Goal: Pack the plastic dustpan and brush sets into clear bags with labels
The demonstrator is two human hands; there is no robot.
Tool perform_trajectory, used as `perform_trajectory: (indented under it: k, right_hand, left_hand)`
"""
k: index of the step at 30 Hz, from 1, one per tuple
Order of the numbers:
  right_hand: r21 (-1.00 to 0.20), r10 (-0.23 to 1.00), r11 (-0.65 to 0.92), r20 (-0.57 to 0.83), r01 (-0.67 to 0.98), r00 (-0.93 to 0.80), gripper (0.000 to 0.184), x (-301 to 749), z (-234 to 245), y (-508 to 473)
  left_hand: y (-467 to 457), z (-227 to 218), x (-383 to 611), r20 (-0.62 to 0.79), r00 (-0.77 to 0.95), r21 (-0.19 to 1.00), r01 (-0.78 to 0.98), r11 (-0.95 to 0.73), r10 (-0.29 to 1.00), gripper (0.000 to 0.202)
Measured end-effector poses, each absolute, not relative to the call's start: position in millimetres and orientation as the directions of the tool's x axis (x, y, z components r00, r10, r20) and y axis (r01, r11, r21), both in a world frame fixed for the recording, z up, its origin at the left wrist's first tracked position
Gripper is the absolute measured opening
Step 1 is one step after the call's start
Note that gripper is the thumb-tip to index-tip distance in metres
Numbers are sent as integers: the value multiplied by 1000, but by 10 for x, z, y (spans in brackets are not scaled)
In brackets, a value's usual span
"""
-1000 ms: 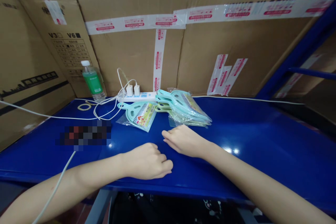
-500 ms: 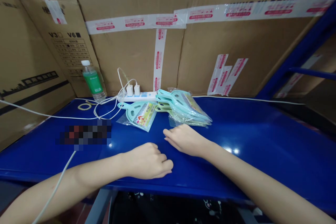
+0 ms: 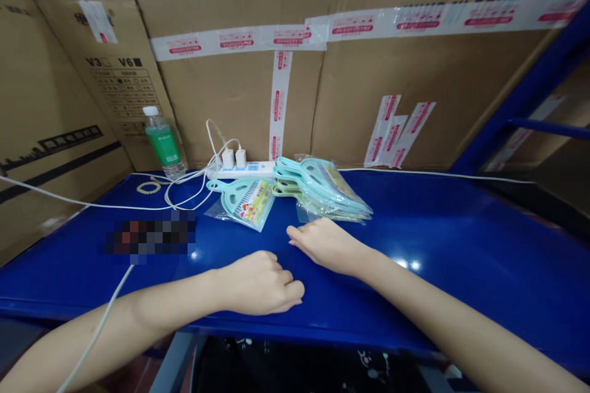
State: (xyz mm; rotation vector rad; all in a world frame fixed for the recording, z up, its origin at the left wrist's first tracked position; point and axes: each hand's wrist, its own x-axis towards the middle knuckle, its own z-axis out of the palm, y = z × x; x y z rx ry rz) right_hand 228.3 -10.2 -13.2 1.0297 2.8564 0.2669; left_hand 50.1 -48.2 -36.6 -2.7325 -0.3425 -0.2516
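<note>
My left hand rests on the blue table near its front edge, fingers curled into a loose fist. Farther forward and to the right, my right hand lies closed on the tabletop. Nothing shows in either fist. Just beyond the right hand is a stack of small dustpan sets in clear plastic bags, light blue with pale green ones below. Left of that stack, a single bagged light blue dustpan with a colourful printed card lies flat. Neither hand holds these packs.
A white power strip with two chargers and loose cables sits behind the packs. At the back left stands a bottle with a green label, near a beaded loop. A pixelated dark object lies left; cardboard walls the back.
</note>
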Motion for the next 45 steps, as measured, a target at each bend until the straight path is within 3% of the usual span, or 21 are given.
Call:
perform_trajectory:
  k: [45]
  right_hand:
    - [204,697,705,-28,679,-716,20,2281,-105,-113]
  left_hand:
    - [-490,-355,504,222,953,-343,272,-899,204,26]
